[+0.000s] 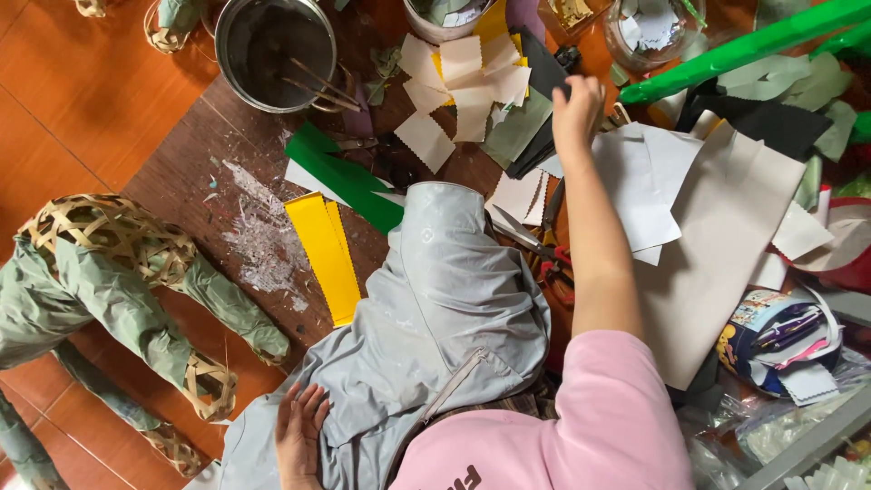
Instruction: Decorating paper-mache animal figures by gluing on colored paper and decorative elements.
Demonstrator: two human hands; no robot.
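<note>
The fingers of the right hand [577,111] curl down onto a stack of dark grey-green sheets [524,132], and they seem to pinch the top edge of it, though the back of the hand hides the tips. The stack lies fanned on the wooden surface [186,177], just beside a heap of cream paper squares [464,77] with zigzag edges. Under the forearm rest red-handled scissors [544,259], and to the right of it spread large white and beige sheets [699,213].

The fingers of the left hand [299,436] lie flat and slightly spread, holding nothing, on a grey hooded garment [435,308] draped across the lap. Just above the garment sit yellow strips [325,254] and a green strip [349,180], near a scatter of pale scraps.

Farther off stand a metal pot [272,50] with thin sticks in it and a green roll [753,44] at the top right. On the floor to the left lies a figure of woven bamboo [109,236] partly wrapped in green paper.
</note>
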